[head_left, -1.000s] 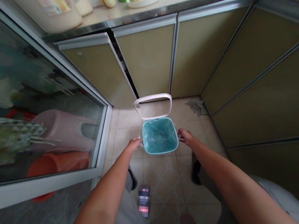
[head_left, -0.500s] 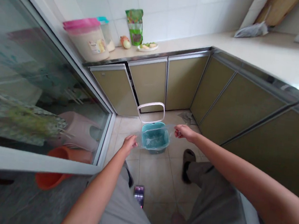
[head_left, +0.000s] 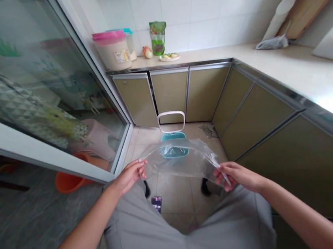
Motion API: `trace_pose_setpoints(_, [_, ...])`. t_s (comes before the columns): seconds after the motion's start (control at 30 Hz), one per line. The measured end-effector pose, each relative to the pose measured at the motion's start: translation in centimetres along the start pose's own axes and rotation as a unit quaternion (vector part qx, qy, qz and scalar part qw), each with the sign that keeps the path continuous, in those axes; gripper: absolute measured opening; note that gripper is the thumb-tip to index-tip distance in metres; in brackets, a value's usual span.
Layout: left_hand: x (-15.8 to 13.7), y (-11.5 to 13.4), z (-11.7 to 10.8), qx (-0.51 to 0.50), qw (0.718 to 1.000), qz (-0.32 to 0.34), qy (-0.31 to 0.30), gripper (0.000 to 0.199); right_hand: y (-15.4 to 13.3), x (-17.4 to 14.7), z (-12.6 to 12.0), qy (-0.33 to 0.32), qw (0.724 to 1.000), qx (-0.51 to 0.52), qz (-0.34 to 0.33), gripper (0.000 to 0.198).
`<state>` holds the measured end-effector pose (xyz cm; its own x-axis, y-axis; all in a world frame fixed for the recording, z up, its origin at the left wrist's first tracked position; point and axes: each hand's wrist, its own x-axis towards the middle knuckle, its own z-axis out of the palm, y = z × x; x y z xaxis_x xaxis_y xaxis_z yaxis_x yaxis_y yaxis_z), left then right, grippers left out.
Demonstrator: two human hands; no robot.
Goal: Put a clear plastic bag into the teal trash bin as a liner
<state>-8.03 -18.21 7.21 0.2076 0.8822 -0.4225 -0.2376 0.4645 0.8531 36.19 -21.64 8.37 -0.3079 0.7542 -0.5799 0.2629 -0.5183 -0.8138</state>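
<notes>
A clear plastic bag (head_left: 192,165) is stretched between my two hands above the floor. My left hand (head_left: 133,173) pinches one end of it, and my right hand (head_left: 237,175) grips the bunched other end. Beyond and below the bag stands a teal trash bin (head_left: 173,135), partly seen through the film. Its pale pink rim ring (head_left: 172,112) is tipped up at the back, against the cabinets. Something clear and shiny shows inside the bin.
Low cabinets (head_left: 207,95) and a counter (head_left: 200,53) enclose the corner. Pink-lidded container (head_left: 111,51), green pouch (head_left: 157,38), onion (head_left: 147,52) and small plate (head_left: 169,59) line the counter. A glass sliding door (head_left: 56,69) stands left, near an orange bucket (head_left: 67,181).
Both hands have come up and back toward me with the plastic bag, away from the bin, and moved farther apart. The view has shifted slightly.
</notes>
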Motion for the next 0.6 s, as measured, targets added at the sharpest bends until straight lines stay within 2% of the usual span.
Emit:
trace_pose_setpoints(0.17, [-3.3, 0.8, 0.1, -0.052, 0.998, -0.040, -0.020, 0.022, 2.0, -3.8, 0.9, -0.057, 0.995, 0.028, 0.074, 0.048])
trace_pose_setpoints(0.3, [-3.9, 1.3, -0.8, -0.087, 0.994, -0.067, -0.013, 0.017, 3.2, -4.8, 0.9, -0.094, 0.986, 0.088, 0.106, 0.045])
trace_pose_setpoints(0.43, [-1.6, 0.9, -2.2, -0.089, 0.991, -0.103, 0.016, 0.012, 3.6, -3.3, 0.5, -0.082, 0.983, 0.130, 0.100, 0.033])
trace_pose_setpoints(0.6, [4.4, -0.8, -3.1, -0.054, 0.984, -0.164, 0.044, 0.018, 3.1, 2.4, 0.0, -0.013, 0.981, 0.146, 0.125, 0.021])
